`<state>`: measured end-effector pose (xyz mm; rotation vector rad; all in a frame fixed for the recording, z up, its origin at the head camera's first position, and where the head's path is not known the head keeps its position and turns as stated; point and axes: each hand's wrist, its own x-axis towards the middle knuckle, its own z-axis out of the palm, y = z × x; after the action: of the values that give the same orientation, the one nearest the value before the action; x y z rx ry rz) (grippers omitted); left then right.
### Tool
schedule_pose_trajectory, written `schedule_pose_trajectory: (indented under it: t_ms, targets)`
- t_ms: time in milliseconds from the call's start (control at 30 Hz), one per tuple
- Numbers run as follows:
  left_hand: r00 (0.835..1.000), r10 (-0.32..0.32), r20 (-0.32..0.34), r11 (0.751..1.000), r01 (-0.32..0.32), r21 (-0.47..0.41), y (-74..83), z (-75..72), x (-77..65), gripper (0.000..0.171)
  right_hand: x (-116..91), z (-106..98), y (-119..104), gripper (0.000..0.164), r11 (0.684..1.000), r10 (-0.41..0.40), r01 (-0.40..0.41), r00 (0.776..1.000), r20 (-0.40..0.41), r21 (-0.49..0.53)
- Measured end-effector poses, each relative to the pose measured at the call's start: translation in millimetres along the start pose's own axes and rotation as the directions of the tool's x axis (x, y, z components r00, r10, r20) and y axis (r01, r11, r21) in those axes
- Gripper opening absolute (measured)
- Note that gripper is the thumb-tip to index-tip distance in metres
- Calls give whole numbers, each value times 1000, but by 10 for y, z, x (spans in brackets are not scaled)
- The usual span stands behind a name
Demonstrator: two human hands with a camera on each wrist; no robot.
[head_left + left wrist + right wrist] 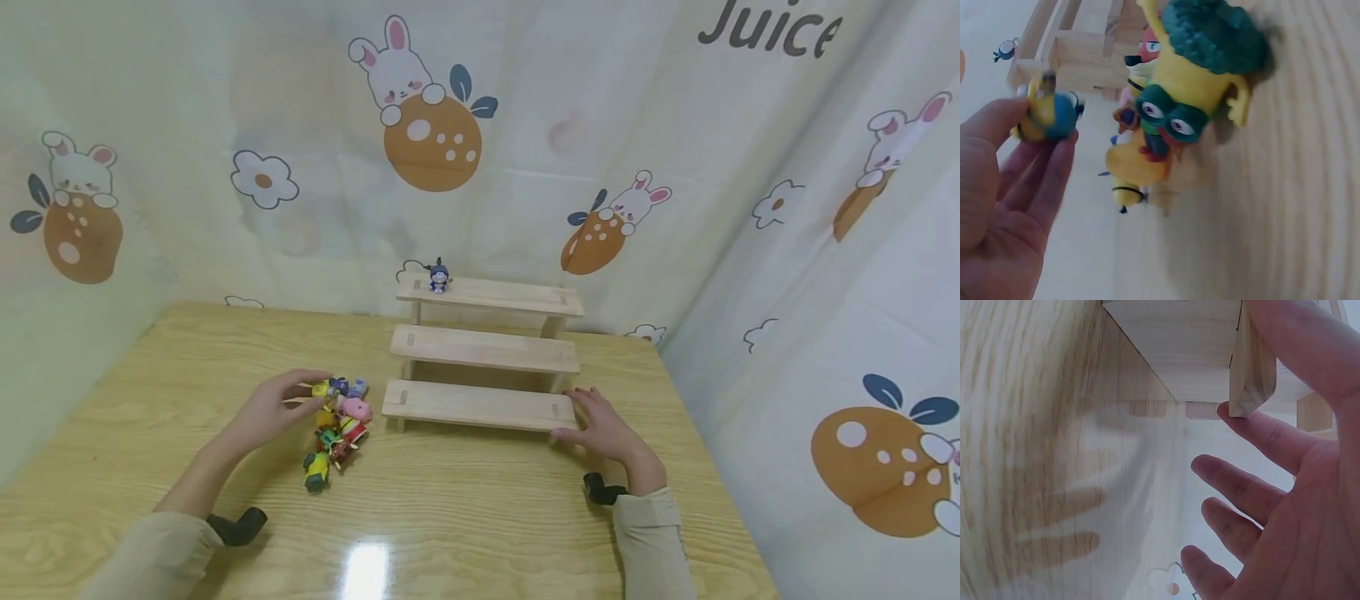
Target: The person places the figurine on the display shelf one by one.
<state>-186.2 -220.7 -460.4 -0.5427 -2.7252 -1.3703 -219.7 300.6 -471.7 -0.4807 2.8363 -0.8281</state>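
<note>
Left hand [266, 410] pinches the yellow-and-blue figure [1052, 116], best lifted clear; spread right hand [603, 432] should steady the stand [480, 407] near the surface's [480, 517] back edge.

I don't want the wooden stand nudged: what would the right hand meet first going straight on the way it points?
The right hand would first meet the lowest step at its right end, which it seems to be touching.

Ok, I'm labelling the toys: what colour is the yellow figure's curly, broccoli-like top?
The curly top is dark green, clearest in the left wrist view.
</note>
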Motion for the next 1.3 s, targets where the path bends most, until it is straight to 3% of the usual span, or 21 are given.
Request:
schedule_pose_trajectory:
  t_ms: [233, 467, 600, 800, 967, 1300]
  targets:
    - [998, 60, 31, 991, -63, 118, 92, -7, 87, 31, 1, 8, -7, 85, 1000, 3, -3, 1000, 8, -2]
    - [982, 127, 139, 987, -139, 85, 157, -38, 161, 27, -9, -1, -26, 85, 1000, 11, -11, 1000, 12, -5]
    - [978, 129, 164, 988, -140, 58, 165, -20, 191, 24, -12, -10, -30, 85, 1000, 22, -21, 1000, 14, -12]
    - [980, 90, 176, 996, -91, 3, 134, 68, 210, 20, -13, -16, -15, 86, 1000, 28, -28, 999, 19, -13]
    - [981, 60, 184, 997, -68, 38, 114, 163, 226, 21, -4, -16, -1, 86, 1000, 26, -25, 999, 24, -11]
    - [973, 138, 184, 988, -149, 48, 203, 169, 296, 11, -4, -10, 24, 87, 1000, 21, -20, 999, 24, -21]
